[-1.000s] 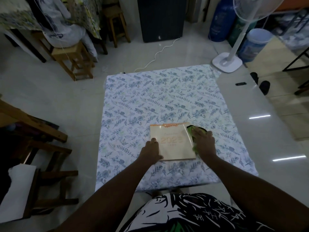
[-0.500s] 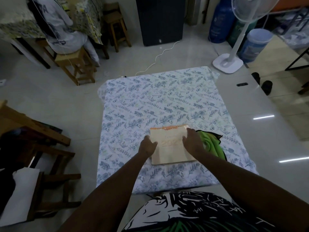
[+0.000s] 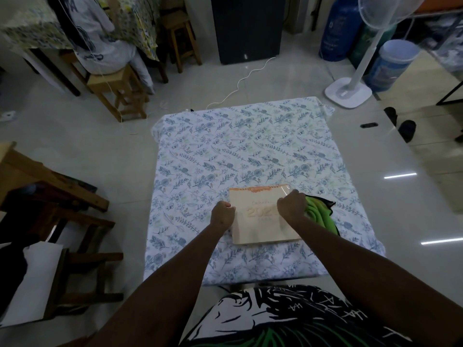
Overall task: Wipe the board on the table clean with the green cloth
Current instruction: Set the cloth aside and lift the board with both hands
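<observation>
A beige board (image 3: 260, 230) with an orange bound top edge lies flat near the front of the table (image 3: 238, 146), which is covered in a blue floral sheet. My left hand (image 3: 222, 214) sits at the board's left edge, fingers curled against it. My right hand (image 3: 292, 204) rests on the board's upper right part, fingers bunched on the edge of the green cloth (image 3: 320, 214). The cloth lies crumpled on the table just past the board's right edge, partly hidden by my right hand and forearm.
Wooden furniture (image 3: 62, 221) stands close on the left. A person sits on a stool (image 3: 117, 91) at the back left. A white fan base (image 3: 348, 92), blue containers (image 3: 390, 63) and a black cabinet (image 3: 248, 26) stand behind. A white cable (image 3: 240, 83) runs across the floor.
My right hand came off the cloth, slid left onto the board, then curled at the cloth's edge. The cloth now lies spread beside the board. My left hand stayed at the left edge.
</observation>
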Demonstrator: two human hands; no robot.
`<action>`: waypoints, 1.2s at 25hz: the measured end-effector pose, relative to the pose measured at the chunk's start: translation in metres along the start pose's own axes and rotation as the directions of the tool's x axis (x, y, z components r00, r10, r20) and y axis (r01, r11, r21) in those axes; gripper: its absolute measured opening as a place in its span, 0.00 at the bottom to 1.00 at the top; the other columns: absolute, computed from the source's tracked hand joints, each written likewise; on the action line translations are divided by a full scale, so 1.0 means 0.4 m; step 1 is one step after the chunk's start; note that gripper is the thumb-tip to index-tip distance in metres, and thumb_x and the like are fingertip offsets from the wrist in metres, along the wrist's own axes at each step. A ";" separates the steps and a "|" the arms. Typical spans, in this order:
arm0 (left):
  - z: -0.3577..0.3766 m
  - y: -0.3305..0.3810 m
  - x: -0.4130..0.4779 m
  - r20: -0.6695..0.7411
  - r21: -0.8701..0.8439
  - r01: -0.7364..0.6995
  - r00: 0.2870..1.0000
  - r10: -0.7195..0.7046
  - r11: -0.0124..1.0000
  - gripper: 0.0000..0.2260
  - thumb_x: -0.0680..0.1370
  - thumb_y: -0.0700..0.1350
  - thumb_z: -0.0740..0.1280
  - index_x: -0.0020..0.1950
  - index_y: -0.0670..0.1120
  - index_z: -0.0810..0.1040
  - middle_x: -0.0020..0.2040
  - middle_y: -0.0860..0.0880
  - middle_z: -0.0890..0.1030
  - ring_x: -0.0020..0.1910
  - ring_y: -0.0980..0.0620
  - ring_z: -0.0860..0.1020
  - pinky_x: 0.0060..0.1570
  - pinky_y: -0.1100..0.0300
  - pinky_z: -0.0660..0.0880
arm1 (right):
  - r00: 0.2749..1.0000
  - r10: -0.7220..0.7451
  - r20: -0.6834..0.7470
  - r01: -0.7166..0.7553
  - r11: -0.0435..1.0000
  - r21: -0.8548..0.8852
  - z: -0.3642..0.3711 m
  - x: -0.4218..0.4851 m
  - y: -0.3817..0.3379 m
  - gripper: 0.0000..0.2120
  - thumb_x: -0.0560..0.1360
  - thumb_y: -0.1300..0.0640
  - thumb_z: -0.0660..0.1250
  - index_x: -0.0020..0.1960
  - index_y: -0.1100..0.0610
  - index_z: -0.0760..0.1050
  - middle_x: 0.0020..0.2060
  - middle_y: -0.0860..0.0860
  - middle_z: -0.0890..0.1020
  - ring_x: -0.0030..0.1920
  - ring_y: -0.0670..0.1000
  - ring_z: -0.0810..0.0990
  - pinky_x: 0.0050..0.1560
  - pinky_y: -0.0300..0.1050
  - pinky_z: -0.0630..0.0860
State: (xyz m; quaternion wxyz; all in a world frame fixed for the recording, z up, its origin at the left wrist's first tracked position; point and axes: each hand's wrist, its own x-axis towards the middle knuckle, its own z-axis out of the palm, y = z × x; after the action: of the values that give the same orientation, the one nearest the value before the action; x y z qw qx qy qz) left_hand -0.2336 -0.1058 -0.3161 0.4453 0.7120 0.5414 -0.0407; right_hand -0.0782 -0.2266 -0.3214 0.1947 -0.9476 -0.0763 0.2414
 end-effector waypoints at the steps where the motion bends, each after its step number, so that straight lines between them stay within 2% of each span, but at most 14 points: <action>1: 0.000 -0.001 0.003 -0.005 -0.001 -0.001 1.000 0.001 1.000 0.04 0.77 0.41 0.64 0.43 0.43 0.76 0.42 0.42 0.77 0.43 0.47 0.75 0.45 0.56 0.72 | 1.000 -0.012 0.026 0.013 0.999 -0.035 0.001 0.005 0.004 0.19 0.77 0.57 0.62 0.65 0.67 0.68 0.63 0.64 0.72 0.63 0.62 0.74 0.63 0.53 0.73; 3: -0.005 -0.004 0.011 -0.025 -0.019 0.013 1.000 -0.014 1.000 0.07 0.79 0.44 0.65 0.51 0.41 0.77 0.47 0.43 0.78 0.49 0.45 0.78 0.54 0.53 0.75 | 0.997 -0.023 0.072 0.023 1.000 -0.009 -0.003 0.021 0.014 0.20 0.78 0.55 0.61 0.65 0.67 0.68 0.63 0.63 0.72 0.62 0.63 0.75 0.61 0.52 0.73; 5: -0.014 -0.003 0.016 -0.040 -0.054 0.021 0.999 -0.023 0.998 0.08 0.80 0.47 0.65 0.49 0.42 0.74 0.48 0.44 0.77 0.50 0.45 0.78 0.56 0.52 0.75 | 0.998 -0.030 0.061 0.022 0.991 0.133 -0.005 0.036 0.026 0.18 0.78 0.54 0.62 0.61 0.68 0.72 0.60 0.64 0.76 0.59 0.63 0.78 0.58 0.52 0.75; 7: -0.023 0.008 0.018 -0.054 -0.100 0.015 0.998 -0.020 0.995 0.10 0.81 0.50 0.64 0.50 0.43 0.74 0.48 0.45 0.77 0.47 0.46 0.76 0.51 0.53 0.74 | 1.000 -0.030 -0.010 0.031 0.958 0.286 -0.008 0.038 0.025 0.18 0.79 0.51 0.63 0.54 0.68 0.74 0.53 0.65 0.80 0.52 0.62 0.81 0.51 0.51 0.76; 10: -0.048 0.048 0.022 -0.120 -0.164 -0.085 0.991 0.065 0.983 0.17 0.82 0.54 0.59 0.60 0.41 0.74 0.50 0.46 0.77 0.47 0.47 0.75 0.46 0.57 0.71 | 0.996 -0.010 -0.088 0.052 0.870 0.490 -0.028 0.026 -0.008 0.22 0.80 0.46 0.61 0.55 0.67 0.70 0.45 0.59 0.79 0.43 0.57 0.79 0.39 0.45 0.71; 12: -0.077 0.087 0.023 -0.176 -0.183 -0.179 0.973 0.147 0.967 0.17 0.83 0.55 0.57 0.57 0.42 0.74 0.47 0.48 0.77 0.43 0.49 0.75 0.40 0.58 0.70 | 0.992 -0.021 -0.120 0.087 0.813 0.575 -0.057 0.027 -0.043 0.21 0.81 0.43 0.58 0.51 0.63 0.68 0.37 0.52 0.76 0.36 0.52 0.75 0.32 0.43 0.66; 14: -0.114 0.125 0.030 -0.236 -0.191 -0.240 0.952 0.193 0.952 0.17 0.83 0.56 0.56 0.51 0.43 0.73 0.41 0.50 0.75 0.39 0.51 0.73 0.35 0.61 0.68 | 0.983 -0.083 -0.166 0.165 0.795 0.584 -0.091 0.035 -0.079 0.20 0.81 0.42 0.56 0.45 0.60 0.68 0.32 0.49 0.72 0.32 0.48 0.71 0.32 0.43 0.66; 17: -0.167 0.159 0.032 -0.308 -0.223 -0.294 0.926 0.219 0.930 0.19 0.83 0.57 0.55 0.44 0.43 0.71 0.37 0.50 0.72 0.37 0.52 0.72 0.36 0.60 0.68 | 0.951 -0.204 -0.232 0.302 0.769 0.563 -0.136 0.034 -0.122 0.20 0.82 0.43 0.56 0.37 0.55 0.65 0.30 0.48 0.68 0.30 0.47 0.67 0.30 0.42 0.64; 20: -0.195 0.184 0.036 -0.333 -0.254 -0.320 0.915 0.229 0.913 0.23 0.83 0.58 0.54 0.46 0.41 0.77 0.39 0.47 0.77 0.39 0.51 0.75 0.40 0.57 0.73 | 0.927 -0.263 -0.269 0.372 0.747 0.551 -0.169 0.037 -0.155 0.20 0.81 0.44 0.58 0.35 0.54 0.64 0.30 0.49 0.68 0.30 0.48 0.67 0.31 0.43 0.64; 22: -0.212 0.202 0.032 -0.340 -0.230 -0.346 0.904 0.258 0.910 0.22 0.83 0.57 0.55 0.46 0.40 0.78 0.39 0.46 0.77 0.40 0.50 0.76 0.41 0.58 0.73 | 0.910 -0.295 -0.291 0.410 0.745 0.527 -0.192 0.037 -0.175 0.20 0.81 0.46 0.60 0.34 0.54 0.65 0.29 0.50 0.68 0.30 0.48 0.67 0.31 0.43 0.64; 24: -0.230 0.206 0.031 -0.311 -0.171 -0.328 0.913 0.265 0.929 0.20 0.84 0.55 0.56 0.43 0.42 0.76 0.38 0.46 0.75 0.40 0.49 0.75 0.39 0.58 0.69 | 0.901 -0.323 -0.290 0.429 0.763 0.483 -0.200 0.037 -0.177 0.20 0.81 0.47 0.61 0.34 0.54 0.65 0.28 0.49 0.68 0.29 0.48 0.68 0.31 0.42 0.64; 26: -0.240 0.198 0.028 -0.211 -0.101 -0.276 0.945 0.251 0.956 0.19 0.83 0.53 0.58 0.42 0.43 0.77 0.38 0.47 0.75 0.41 0.49 0.75 0.41 0.59 0.68 | 0.901 -0.344 -0.263 0.428 0.797 0.425 -0.188 0.040 -0.154 0.20 0.81 0.48 0.62 0.33 0.54 0.64 0.28 0.49 0.68 0.28 0.48 0.67 0.31 0.42 0.64; 28: -0.248 0.187 0.025 -0.148 -0.014 -0.289 0.948 0.284 0.957 0.20 0.83 0.53 0.58 0.34 0.46 0.71 0.32 0.50 0.71 0.39 0.50 0.73 0.41 0.60 0.66 | 0.903 -0.351 -0.249 0.425 0.822 0.380 -0.174 0.038 -0.131 0.21 0.81 0.49 0.62 0.33 0.54 0.64 0.27 0.50 0.68 0.28 0.48 0.68 0.31 0.43 0.64; 30: -0.257 0.189 0.019 -0.152 0.068 -0.306 0.938 0.313 0.950 0.22 0.84 0.52 0.57 0.31 0.47 0.65 0.30 0.52 0.66 0.38 0.50 0.70 0.40 0.59 0.64 | 0.906 -0.344 -0.248 0.416 0.831 0.369 -0.183 0.036 -0.136 0.21 0.81 0.49 0.63 0.32 0.55 0.63 0.26 0.50 0.68 0.28 0.49 0.68 0.31 0.43 0.64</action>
State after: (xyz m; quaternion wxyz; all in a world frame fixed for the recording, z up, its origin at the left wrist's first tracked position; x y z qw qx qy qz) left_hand -0.2129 -0.0317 -0.2138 0.3854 0.7988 0.4558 0.0755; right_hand -0.0329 -0.1978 -0.2464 0.4409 -0.8673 -0.1938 0.1258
